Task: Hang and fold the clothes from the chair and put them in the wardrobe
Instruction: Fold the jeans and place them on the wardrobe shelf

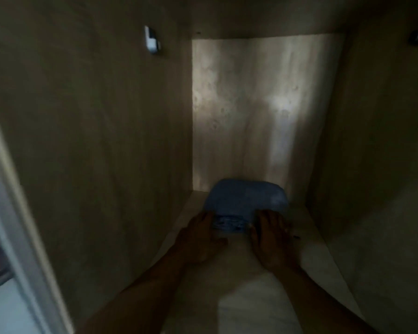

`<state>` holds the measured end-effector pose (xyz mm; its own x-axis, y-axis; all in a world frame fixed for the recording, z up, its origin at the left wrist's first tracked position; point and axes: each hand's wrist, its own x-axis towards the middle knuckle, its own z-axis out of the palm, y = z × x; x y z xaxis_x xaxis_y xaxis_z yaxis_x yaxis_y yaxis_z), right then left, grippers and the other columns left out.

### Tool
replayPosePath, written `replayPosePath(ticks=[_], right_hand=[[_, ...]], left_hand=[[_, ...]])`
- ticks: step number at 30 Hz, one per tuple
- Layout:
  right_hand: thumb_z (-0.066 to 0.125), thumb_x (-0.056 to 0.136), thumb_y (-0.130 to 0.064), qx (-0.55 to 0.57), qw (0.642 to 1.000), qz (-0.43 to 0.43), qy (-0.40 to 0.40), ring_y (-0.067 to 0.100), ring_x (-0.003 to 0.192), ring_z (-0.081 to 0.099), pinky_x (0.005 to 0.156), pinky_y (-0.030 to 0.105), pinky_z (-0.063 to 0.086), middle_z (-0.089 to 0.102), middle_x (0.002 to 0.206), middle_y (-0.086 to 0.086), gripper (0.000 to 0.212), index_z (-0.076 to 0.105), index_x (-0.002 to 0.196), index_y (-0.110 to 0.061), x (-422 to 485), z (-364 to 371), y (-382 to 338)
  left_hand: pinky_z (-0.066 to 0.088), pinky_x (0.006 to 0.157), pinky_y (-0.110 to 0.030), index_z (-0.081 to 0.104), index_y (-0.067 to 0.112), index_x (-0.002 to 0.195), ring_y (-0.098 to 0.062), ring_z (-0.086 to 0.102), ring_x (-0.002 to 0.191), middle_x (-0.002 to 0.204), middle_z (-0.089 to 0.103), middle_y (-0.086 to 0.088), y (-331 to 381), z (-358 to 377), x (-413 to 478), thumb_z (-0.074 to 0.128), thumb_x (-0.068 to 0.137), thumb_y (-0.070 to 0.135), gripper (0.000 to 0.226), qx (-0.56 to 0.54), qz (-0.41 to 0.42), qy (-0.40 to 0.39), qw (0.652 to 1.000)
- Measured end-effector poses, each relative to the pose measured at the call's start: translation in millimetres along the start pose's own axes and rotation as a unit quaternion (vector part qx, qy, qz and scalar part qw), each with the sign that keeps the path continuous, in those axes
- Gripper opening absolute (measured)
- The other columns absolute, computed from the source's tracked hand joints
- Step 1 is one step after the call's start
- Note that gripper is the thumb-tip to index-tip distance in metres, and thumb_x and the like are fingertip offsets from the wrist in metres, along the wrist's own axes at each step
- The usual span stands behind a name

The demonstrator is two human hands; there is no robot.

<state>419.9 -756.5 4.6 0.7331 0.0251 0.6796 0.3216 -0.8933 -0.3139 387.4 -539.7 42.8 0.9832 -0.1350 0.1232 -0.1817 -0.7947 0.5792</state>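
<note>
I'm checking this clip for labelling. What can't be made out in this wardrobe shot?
- Blue folded garment, head view: type unclear, dim and blurred.
- Left hand and right hand: grip unclear, fingertips merge with cloth.
- Small white fitting on the side wall: too blurred.

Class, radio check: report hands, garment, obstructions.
Left hand and right hand flat, flanking folded blue garment on wardrobe shelf. Garment near back panel. No obstruction seen.

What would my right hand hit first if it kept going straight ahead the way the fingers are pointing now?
The right hand points toward the back of the wardrobe, fingertips already at the near edge of the folded blue garment. It would push into that first; behind it stands the back panel. Depth is hard to judge.
</note>
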Motion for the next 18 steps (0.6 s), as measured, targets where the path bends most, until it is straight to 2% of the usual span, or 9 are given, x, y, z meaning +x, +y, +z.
replayPosePath(ticks=[2, 5, 8, 11, 13, 14, 16, 18], right_hand=[[0.041, 0.096, -0.043, -0.028, 0.999, -0.014, -0.027, 0.037, 0.117, 0.055, 0.092, 0.052, 0.05, 0.058, 0.125, 0.015, 0.049, 0.059, 0.127, -0.009, -15.7, -8.0, -10.2], [0.042, 0.088, -0.039, -0.009, 0.998, -0.006, -0.064, 0.041, 0.118, 0.054, 0.097, 0.049, 0.049, 0.055, 0.127, 0.019, 0.055, 0.059, 0.127, -0.004, -47.5, -27.1, -39.5], [0.036, 0.088, -0.049, -0.02, 0.99, 0.025, -0.138, 0.035, 0.126, 0.046, 0.104, 0.047, 0.036, 0.052, 0.137, 0.013, 0.066, 0.051, 0.14, -0.011, -88.5, -61.3, -85.9], [0.042, 0.098, -0.048, -0.016, 0.982, 0.047, -0.18, 0.029, 0.131, 0.041, 0.108, 0.05, 0.03, 0.045, 0.145, 0.006, 0.055, 0.045, 0.145, -0.019, -139.0, -84.7, -134.0], [0.045, 0.096, -0.046, 0.028, 0.984, 0.038, -0.172, 0.033, 0.126, 0.046, 0.104, 0.05, 0.036, 0.05, 0.14, 0.009, 0.051, 0.053, 0.136, -0.015, -184.6, -100.2, -177.8], [0.05, 0.094, -0.042, 0.063, 0.985, 0.025, -0.161, 0.035, 0.121, 0.05, 0.101, 0.05, 0.04, 0.054, 0.133, 0.011, 0.045, 0.057, 0.128, -0.014, -209.0, -104.3, -197.8], [0.057, 0.093, -0.036, 0.127, 0.982, 0.003, -0.141, 0.032, 0.118, 0.054, 0.1, 0.051, 0.044, 0.056, 0.128, 0.008, 0.036, 0.059, 0.123, -0.016, -258.8, -113.1, -244.8], [0.058, 0.095, -0.037, 0.16, 0.972, 0.007, -0.174, 0.024, 0.127, 0.048, 0.108, 0.046, 0.042, 0.051, 0.137, 0.001, 0.042, 0.055, 0.133, -0.018, -303.9, -119.0, -297.9]], left_hand=[[0.024, 0.12, -0.034, 0.009, 0.026, 0.158, -0.017, 0.023, 0.148, 0.164, 0.016, 0.001, 1.7, -6.3, -32.7, 0.059, 0.072, 0.071, 0.109, -0.03, -0.016, 0.007, 0.999], [0.021, 0.117, -0.022, 0.006, 0.03, 0.158, -0.013, 0.025, 0.146, 0.161, 0.017, 0.011, 7.0, -15.0, -92.7, 0.063, 0.082, 0.065, 0.102, -0.071, -0.035, 0.009, 0.997], [0.028, 0.118, -0.031, 0.01, 0.03, 0.157, -0.017, 0.026, 0.146, 0.162, 0.018, 0.005, 7.3, -29.8, -154.0, 0.063, 0.086, 0.058, 0.093, -0.041, -0.011, 0.025, 0.999], [0.044, 0.106, -0.036, 0.03, 0.025, 0.153, -0.024, 0.045, 0.136, 0.153, 0.041, -0.003, -4.4, -48.3, -229.3, 0.067, 0.08, 0.057, 0.088, -0.01, -0.009, 0.031, 0.999], [0.053, 0.094, -0.038, 0.044, 0.033, 0.142, -0.022, 0.058, 0.122, 0.138, 0.057, 0.001, -22.4, -59.7, -298.8, 0.065, 0.076, 0.061, 0.075, 0.005, -0.03, 0.038, 0.999], [0.054, 0.093, -0.039, 0.046, 0.035, 0.137, -0.02, 0.06, 0.119, 0.134, 0.06, 0.003, -32.3, -62.8, -332.9, 0.064, 0.076, 0.063, 0.069, 0.01, -0.04, 0.049, 0.998], [0.049, 0.102, -0.041, 0.043, 0.036, 0.141, -0.018, 0.053, 0.127, 0.144, 0.053, 0.005, -61.4, -70.7, -397.3, 0.064, 0.08, 0.066, 0.071, 0.024, -0.086, 0.074, 0.993], [0.043, 0.108, -0.039, 0.039, 0.032, 0.146, -0.019, 0.047, 0.134, 0.151, 0.045, 0.006, -93.3, -85.9, -461.9, 0.064, 0.083, 0.064, 0.075, 0.031, -0.15, 0.103, 0.983]])
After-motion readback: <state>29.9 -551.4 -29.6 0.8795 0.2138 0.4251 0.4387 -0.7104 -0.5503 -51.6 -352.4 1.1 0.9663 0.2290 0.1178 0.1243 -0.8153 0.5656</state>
